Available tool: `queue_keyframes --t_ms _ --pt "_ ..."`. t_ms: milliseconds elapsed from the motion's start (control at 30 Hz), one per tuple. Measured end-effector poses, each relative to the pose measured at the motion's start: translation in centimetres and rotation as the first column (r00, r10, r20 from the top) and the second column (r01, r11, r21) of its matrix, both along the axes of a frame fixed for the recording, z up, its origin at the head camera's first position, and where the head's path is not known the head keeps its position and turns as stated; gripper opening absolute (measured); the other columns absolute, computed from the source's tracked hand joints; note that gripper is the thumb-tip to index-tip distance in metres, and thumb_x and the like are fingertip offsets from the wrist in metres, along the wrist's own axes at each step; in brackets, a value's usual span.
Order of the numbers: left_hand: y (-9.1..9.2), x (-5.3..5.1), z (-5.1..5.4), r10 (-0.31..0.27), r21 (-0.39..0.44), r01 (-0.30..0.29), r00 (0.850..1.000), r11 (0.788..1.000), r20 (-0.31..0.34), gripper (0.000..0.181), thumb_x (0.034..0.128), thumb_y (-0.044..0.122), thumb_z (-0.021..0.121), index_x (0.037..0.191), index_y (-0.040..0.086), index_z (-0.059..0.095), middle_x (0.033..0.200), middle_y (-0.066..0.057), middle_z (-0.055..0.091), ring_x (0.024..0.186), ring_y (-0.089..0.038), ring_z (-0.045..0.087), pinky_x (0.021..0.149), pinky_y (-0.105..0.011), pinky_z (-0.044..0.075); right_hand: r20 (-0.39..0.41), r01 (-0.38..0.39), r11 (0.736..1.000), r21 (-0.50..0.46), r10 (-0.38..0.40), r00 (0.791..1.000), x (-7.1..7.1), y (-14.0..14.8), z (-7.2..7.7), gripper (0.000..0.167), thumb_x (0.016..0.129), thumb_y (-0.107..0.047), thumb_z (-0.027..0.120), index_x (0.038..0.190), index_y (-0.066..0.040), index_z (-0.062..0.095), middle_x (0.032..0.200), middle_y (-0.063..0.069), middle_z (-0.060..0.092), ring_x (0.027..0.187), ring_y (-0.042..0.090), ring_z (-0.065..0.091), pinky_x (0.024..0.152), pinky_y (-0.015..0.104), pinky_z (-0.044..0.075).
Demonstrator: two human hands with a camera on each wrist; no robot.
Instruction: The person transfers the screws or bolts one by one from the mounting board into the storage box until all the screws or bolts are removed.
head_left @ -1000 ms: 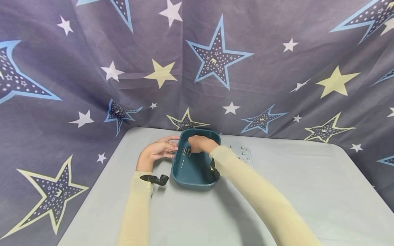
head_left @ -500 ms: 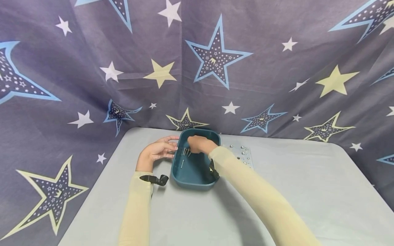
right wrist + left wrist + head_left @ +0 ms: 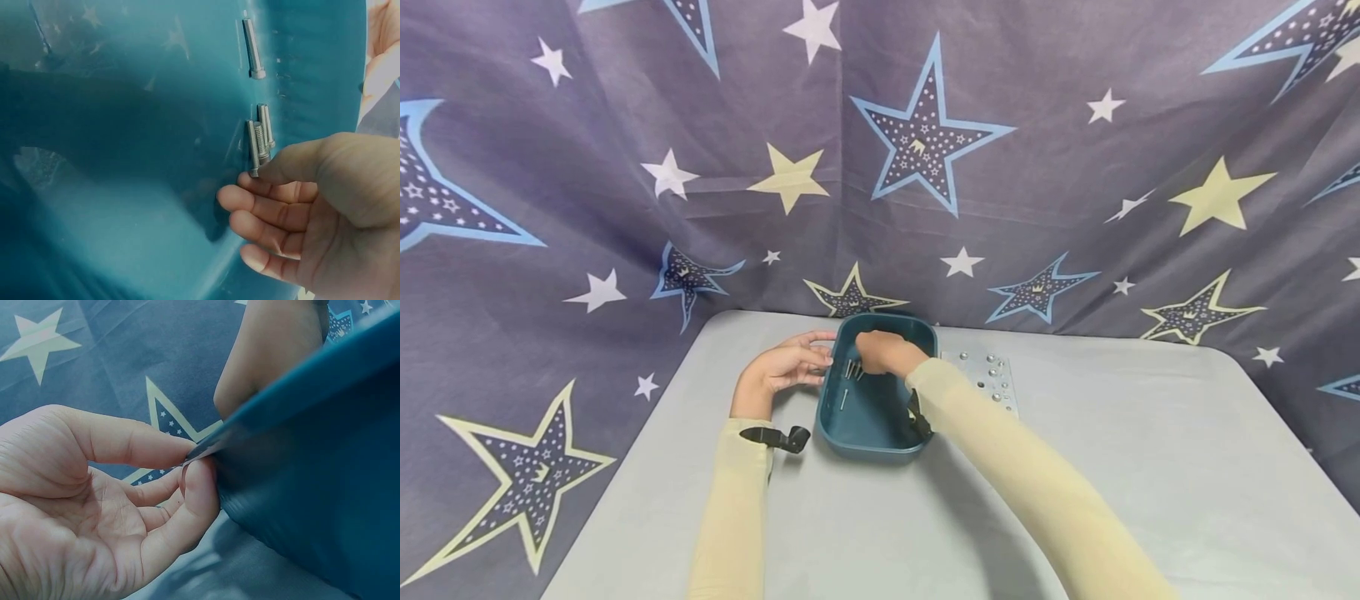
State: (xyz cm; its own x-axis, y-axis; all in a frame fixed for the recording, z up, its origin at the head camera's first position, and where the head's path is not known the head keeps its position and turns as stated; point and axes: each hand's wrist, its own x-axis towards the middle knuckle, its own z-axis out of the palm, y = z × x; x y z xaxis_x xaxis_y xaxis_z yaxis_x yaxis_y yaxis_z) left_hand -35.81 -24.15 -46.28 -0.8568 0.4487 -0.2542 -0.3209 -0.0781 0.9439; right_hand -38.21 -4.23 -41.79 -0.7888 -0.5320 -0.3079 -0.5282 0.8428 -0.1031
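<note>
Several metal screws (image 3: 252,147) lie side by side in a teal bin (image 3: 868,417), by its left wall. My right hand (image 3: 887,352) reaches down inside the bin. Up close, the right hand (image 3: 325,212) has its thumb and forefinger pinched at the lower end of a threaded screw (image 3: 259,137), the other fingers loosely bent. A single screw (image 3: 253,50) lies apart from the group. Outside the bin, my left hand (image 3: 786,367) touches the left wall with relaxed, bent fingers; the left wrist view shows the hand (image 3: 112,506) with thumb and forefinger tips against it.
Right of the bin lies a metal plate (image 3: 996,379) with several round studs or holes, partly behind my right sleeve. The grey table (image 3: 1112,450) meets a star-patterned curtain (image 3: 1037,217) at the back and left.
My right forearm has shifted very slightly left, showing a little more of the plate. Both hands otherwise stay where they were.
</note>
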Motion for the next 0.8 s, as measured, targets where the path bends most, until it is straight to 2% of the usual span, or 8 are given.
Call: queue_keyframes --t_ms 233,800 --pt "0.10 0.18 0.30 0.009 -0.009 -0.009 1.000 1.000 0.001 0.071 0.0951 -0.009 0.050 0.158 -0.001 0.018 0.108 -0.002 0.064 0.078 -0.008 0.068 0.071 -0.025 0.059 0.004 0.008 1.000 0.003 -0.008 1.000 0.10 -0.11 0.13 0.013 0.099 -0.006 0.058 0.099 -0.007 0.071 0.077 0.002 0.057 0.069 0.015 0.055 0.059 0.025 0.044" --pt "0.04 0.19 0.27 0.001 0.008 -0.001 1.000 1.000 0.009 0.070 0.0958 -0.011 0.049 0.158 -0.002 0.017 0.109 -0.003 0.066 0.078 -0.008 0.069 0.070 -0.024 0.060 0.005 0.010 1.000 0.016 -0.010 1.000 0.18 -0.23 0.09 0.012 0.098 -0.006 0.061 0.100 -0.008 0.073 0.080 0.002 0.061 0.071 0.015 0.056 0.062 0.026 0.046"
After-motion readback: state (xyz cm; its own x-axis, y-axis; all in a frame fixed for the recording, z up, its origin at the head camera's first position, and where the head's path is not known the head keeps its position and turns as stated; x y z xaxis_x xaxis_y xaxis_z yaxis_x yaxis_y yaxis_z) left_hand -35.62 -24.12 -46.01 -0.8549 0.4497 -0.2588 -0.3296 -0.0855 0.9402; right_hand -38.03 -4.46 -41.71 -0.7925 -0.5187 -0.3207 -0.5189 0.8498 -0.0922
